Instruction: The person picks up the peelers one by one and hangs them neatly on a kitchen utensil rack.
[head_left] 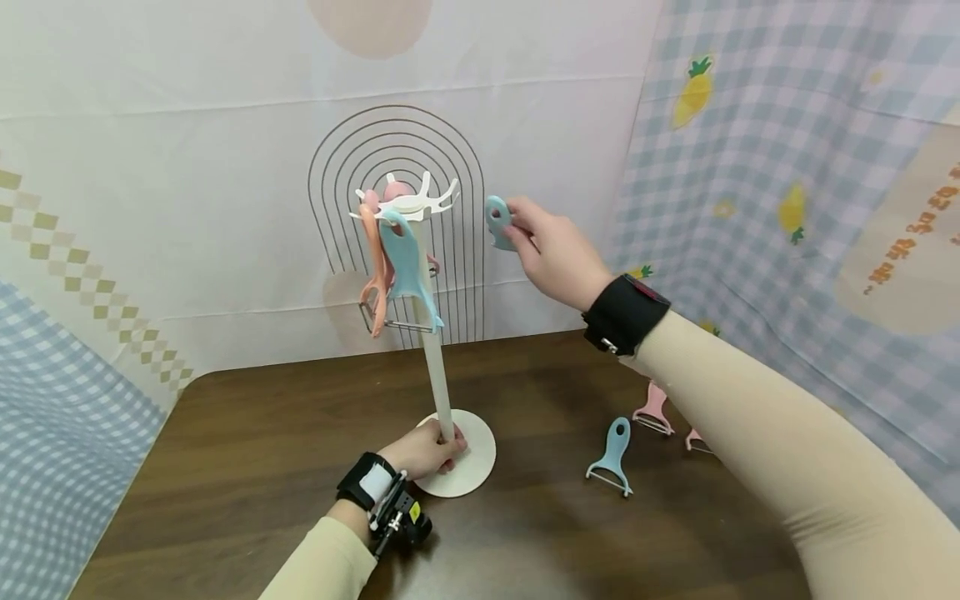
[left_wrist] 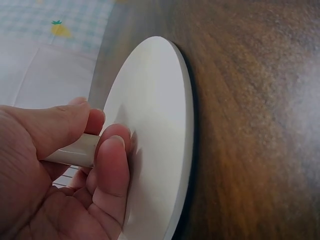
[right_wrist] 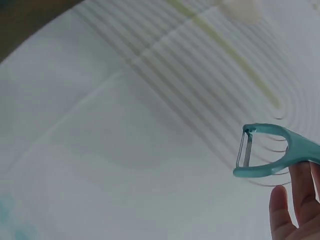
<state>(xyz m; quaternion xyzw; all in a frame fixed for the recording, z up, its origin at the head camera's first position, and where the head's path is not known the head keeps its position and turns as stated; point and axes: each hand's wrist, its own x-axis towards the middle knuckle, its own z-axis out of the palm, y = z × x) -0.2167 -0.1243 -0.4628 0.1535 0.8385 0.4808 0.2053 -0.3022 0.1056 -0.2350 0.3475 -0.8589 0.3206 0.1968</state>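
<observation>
A white stand (head_left: 436, 367) with a round base and a ring of hooks on top rises from the table. My left hand (head_left: 423, 450) grips its pole just above the base; in the left wrist view the fingers and thumb curl round the pole (left_wrist: 75, 151). My right hand (head_left: 558, 254) pinches a blue peeler (head_left: 497, 218) in the air, right of the hooks. In the right wrist view that peeler's (right_wrist: 297, 148) blade end points away from the hand. Another blue peeler (head_left: 405, 258) and an orange peeler (head_left: 378, 267) hang from the hooks, with pink ones partly hidden behind.
On the brown table (head_left: 285, 450), a blue peeler (head_left: 617, 446) lies right of the base. Beyond it lie a pink peeler (head_left: 654, 404) and another pink peeler (head_left: 697, 439), partly covered by my right sleeve. Patterned cloth (head_left: 555, 108) hangs behind and at the sides.
</observation>
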